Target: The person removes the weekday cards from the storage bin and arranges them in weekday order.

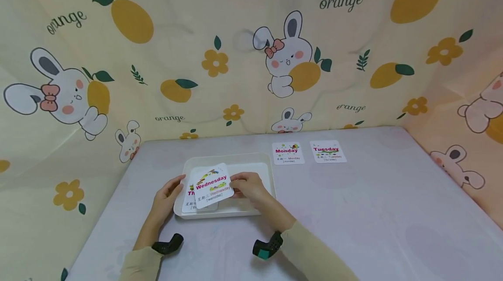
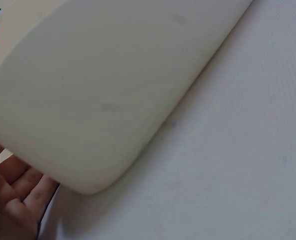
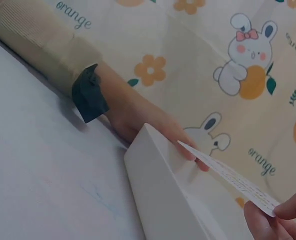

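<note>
My right hand (image 1: 248, 187) pinches the right edge of a white card reading "Wednesday" (image 1: 212, 185). In the right wrist view, that card (image 3: 228, 177) is seen nearly edge-on, tilted, between the thumb and fingers (image 3: 290, 205). Beneath it, partly covered, a second card starting "Th" (image 1: 188, 204) lies in the left part of a white tray (image 1: 245, 214). My left hand (image 1: 167, 196) holds the tray's left end, thumb and index finger at the rim. The left wrist view shows its fingers (image 2: 25, 187) loosely bent against the tray's end wall.
Behind and right of the tray, a "Monday" card (image 1: 288, 153) and a "Tuesday" card (image 1: 328, 152) lie side by side on the pale table (image 1: 353, 220). A patterned cloth (image 1: 235, 23) with rabbits and oranges hangs around the table's back and sides.
</note>
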`<state>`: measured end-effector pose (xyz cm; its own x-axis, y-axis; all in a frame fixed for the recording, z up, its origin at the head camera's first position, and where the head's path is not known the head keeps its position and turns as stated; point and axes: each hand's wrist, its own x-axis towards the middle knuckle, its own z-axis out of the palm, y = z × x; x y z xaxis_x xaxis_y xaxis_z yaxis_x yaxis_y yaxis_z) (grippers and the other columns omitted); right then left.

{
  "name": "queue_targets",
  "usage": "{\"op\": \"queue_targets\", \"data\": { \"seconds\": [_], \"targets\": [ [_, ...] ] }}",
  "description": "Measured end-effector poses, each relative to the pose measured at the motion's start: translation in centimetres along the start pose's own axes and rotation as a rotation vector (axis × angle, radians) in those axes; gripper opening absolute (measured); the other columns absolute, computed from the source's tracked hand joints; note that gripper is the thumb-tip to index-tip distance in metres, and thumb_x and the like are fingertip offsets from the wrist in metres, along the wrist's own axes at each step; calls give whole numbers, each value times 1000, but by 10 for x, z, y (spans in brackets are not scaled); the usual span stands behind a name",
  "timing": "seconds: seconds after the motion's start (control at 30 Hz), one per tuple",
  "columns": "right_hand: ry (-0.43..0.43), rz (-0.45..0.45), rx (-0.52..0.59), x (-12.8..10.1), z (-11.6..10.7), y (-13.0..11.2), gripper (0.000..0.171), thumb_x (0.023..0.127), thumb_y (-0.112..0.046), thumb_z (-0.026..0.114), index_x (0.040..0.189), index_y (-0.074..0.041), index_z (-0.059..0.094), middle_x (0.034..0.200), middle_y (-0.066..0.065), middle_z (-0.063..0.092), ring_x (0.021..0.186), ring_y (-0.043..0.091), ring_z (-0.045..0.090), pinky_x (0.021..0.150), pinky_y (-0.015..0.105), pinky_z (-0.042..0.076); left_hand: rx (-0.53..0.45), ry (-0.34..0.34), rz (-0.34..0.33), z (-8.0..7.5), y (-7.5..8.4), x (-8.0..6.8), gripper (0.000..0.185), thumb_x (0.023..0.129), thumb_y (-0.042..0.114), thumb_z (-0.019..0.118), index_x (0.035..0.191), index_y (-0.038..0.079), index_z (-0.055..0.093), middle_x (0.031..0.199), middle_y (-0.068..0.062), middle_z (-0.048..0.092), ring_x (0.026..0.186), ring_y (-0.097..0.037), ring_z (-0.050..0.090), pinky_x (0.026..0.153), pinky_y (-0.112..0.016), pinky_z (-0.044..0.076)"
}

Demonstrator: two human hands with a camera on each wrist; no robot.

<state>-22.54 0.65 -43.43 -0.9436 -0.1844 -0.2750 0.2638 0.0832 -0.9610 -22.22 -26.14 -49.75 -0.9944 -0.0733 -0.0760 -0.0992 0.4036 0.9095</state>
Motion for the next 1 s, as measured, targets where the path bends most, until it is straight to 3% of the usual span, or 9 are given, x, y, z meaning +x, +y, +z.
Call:
{"op": "queue_targets", "data": {
  "seconds": [0.43, 0.6, 0.77, 1.0],
  "targets": [
    [-3, -48, 24, -13, -17, -8, 25, 84, 0, 61, 108, 9, 65, 100, 22, 73, 67, 9, 65, 65, 23, 60, -16, -5, 12, 0, -1, 0, 50, 100, 43, 46, 143, 19, 45, 155, -5, 39, 141, -20, 38, 87, 7, 30],
    [-31, -49, 60, -14, -26, -6, 30, 80, 4, 61, 109, 11, 63, 96, 16, 74, 71, 10, 67, 67, 23, 59, -17, -3, 11, 1, -1, 0, 49, 100, 42, 46, 143, 19, 45, 155, -6, 39, 140, -21, 39, 85, 8, 31],
    [-17, -30, 70, -15, -36, -8, 33, 79, 7, 63, 111, 10, 62, 90, 9, 74, 74, 11, 67, 70, 25, 60, -12, 1, -2, 2, 0, 0, 49, 100, 42, 46, 143, 20, 45, 154, -5, 40, 140, -20, 39, 87, 6, 31],
    [41, -7, 58, -20, -49, -11, 27, 83, 3, 63, 110, 7, 64, 90, 8, 74, 74, 11, 68, 73, 27, 61, -6, 3, -7, 0, 0, 0, 49, 100, 43, 46, 143, 20, 45, 155, -6, 39, 142, -23, 39, 96, 0, 38]
  ]
}}
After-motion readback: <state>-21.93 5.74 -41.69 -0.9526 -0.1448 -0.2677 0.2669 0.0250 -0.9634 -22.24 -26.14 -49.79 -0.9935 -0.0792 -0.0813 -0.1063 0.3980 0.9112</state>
